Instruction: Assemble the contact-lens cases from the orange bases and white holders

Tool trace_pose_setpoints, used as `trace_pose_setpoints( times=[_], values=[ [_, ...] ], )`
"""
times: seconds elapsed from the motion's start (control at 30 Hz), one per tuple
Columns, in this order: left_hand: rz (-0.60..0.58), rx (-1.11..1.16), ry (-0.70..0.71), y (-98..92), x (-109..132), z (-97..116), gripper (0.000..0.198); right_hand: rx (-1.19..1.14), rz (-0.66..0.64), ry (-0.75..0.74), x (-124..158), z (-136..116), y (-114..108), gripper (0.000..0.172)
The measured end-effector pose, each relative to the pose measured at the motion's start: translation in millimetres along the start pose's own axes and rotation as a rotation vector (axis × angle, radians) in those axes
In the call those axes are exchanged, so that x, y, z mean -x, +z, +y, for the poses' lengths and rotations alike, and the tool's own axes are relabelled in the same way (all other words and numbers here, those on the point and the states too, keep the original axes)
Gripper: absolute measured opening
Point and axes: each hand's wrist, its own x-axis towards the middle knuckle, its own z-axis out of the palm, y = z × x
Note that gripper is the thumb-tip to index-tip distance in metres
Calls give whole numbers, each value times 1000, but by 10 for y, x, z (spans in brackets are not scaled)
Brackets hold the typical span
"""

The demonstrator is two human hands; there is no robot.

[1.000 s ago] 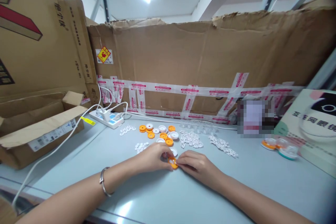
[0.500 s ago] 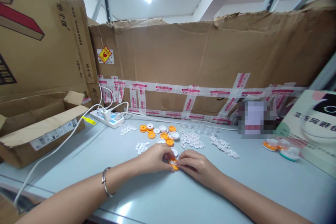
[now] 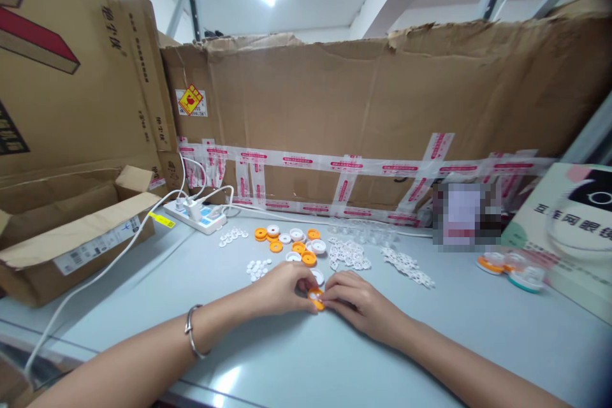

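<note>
Both my hands meet at the middle of the grey table (image 3: 296, 357), pinching one small orange round cap (image 3: 315, 298) with a white insert. My left hand (image 3: 280, 289), a metal bangle on its wrist, closes on the cap from the left. From the right, my right hand (image 3: 356, 303) holds the same cap with its fingertips. Just behind them lies a cluster of orange and white caps (image 3: 291, 241), with a single white cap (image 3: 317, 276) close to my fingers. Piles of small white discs (image 3: 349, 254) lie to the right of the cluster, and more white discs (image 3: 258, 268) to its left.
A tall taped cardboard wall (image 3: 363, 121) closes the back of the table. An open cardboard box (image 3: 71, 236) lies at the left. A white power strip (image 3: 196, 215) with its cable runs toward the front left. Finished orange and teal pieces (image 3: 509, 268) sit beside a printed box (image 3: 568, 229) at the right.
Hardly anything has moved. My fingers shift slightly on the orange cap, which stays at the same spot on the table.
</note>
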Motion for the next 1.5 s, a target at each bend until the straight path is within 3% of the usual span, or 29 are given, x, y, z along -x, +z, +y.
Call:
trace_pose_setpoints(
  times=[0.47, 1.07, 1.3, 1.5],
  values=[
    [-4, 88, -55, 11, 3, 21, 27, -112, 14, 66, 1, -42, 13, 5],
    [1, 159, -53, 16, 13, 6, 30, -227, 12, 199, -5, -59, -15, 16],
    [-26, 260, -178, 20, -12, 27, 15, -244, -7, 219, -10, -88, -32, 16],
    [5, 212, -143, 72, -14, 12, 17, -262, -30, 225, -18, -89, -39, 22]
  ],
)
